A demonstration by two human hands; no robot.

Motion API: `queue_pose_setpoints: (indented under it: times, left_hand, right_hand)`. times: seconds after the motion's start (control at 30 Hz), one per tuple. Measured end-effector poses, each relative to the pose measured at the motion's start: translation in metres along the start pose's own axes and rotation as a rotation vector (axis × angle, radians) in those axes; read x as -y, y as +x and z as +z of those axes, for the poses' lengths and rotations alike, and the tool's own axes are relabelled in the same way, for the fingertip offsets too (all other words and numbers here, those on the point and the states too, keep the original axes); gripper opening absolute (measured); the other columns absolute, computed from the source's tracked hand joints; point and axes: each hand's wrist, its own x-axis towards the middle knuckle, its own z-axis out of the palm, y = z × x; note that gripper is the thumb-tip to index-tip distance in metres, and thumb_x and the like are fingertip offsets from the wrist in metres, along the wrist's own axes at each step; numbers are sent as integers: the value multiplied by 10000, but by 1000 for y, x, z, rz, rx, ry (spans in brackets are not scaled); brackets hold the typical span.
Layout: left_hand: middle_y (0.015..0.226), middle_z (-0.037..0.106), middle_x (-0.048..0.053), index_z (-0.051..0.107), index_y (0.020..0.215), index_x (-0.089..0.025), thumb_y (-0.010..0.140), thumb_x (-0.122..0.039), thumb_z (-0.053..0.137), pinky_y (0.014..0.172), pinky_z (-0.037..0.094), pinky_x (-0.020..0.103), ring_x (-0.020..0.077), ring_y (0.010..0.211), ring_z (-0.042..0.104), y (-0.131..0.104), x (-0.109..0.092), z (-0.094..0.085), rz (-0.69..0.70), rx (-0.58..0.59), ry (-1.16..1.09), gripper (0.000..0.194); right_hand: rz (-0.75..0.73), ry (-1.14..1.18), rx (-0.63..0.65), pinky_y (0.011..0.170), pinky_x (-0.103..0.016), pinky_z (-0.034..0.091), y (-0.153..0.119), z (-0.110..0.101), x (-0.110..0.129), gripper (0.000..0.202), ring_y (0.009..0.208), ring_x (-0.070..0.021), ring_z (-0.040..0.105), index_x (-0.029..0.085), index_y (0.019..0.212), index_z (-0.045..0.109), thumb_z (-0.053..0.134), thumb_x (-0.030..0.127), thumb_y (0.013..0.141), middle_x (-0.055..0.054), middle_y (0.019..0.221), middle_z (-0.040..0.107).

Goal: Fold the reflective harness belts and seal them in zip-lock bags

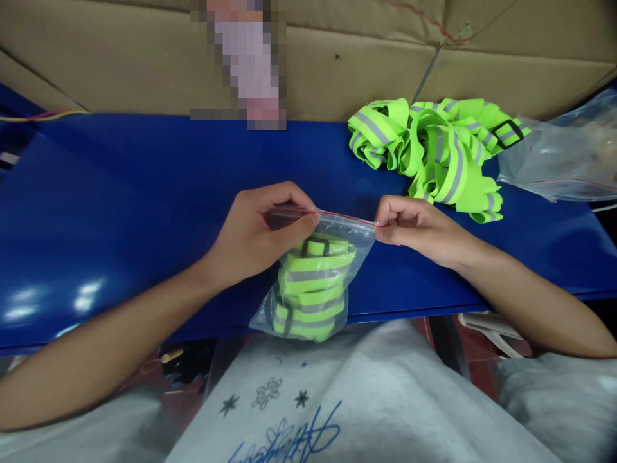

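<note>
Between my hands hangs a clear zip-lock bag (361, 243) with a red line along its top seal. Inside lie folded neon-yellow reflective straps (315, 289) with grey stripes and black buckles. My left hand (263, 235) pinches the bag's upper edge at its left part, thumb in front. At the right end of the seal, my right hand (419, 228) grips the corner between thumb and curled fingers. The bag's bottom overhangs the table's near edge, close to my shirt. Whether the seal is fully closed I cannot tell.
A loose heap of neon-yellow reflective straps (434, 148) with a black buckle lies at the back right of the blue table (144, 193). Beside it are clear plastic bags (563, 154). Brown cardboard (332, 77) stands along the far edge, with a pixelated patch in front.
</note>
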Motion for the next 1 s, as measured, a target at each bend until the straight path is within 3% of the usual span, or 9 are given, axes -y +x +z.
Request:
queue_pose_setpoints:
  times: [0.2, 0.37, 1.0]
  left_hand:
    - [736, 680, -20, 694, 811, -221, 849, -345, 725, 529, 415, 252, 113, 591, 570, 0, 0, 1, 3, 18, -21, 133]
    - [711, 669, -23, 698, 806, -215, 849, -332, 726, 511, 395, 243, 108, 579, 561, -1, 0, 3, 4, 33, -28, 128]
    - [748, 693, -37, 709, 830, -200, 870, -326, 701, 538, 394, 208, 88, 615, 572, -3, -2, 10, -10, 91, -23, 133]
  right_hand:
    - [49, -18, 18, 553, -209, 317, 3, 5, -2, 141, 601, -69, 422, 157, 852, 595, 633, 276, 919, 44, 665, 511]
    - [41, -21, 3, 526, -218, 262, 3, 7, -4, 182, 576, -64, 373, 154, 817, 592, 655, 300, 904, 53, 650, 464]
    - [40, 23, 40, 529, -205, 294, 6, 15, -5, 156, 585, -58, 420, 143, 822, 597, 646, 284, 868, 51, 662, 513]
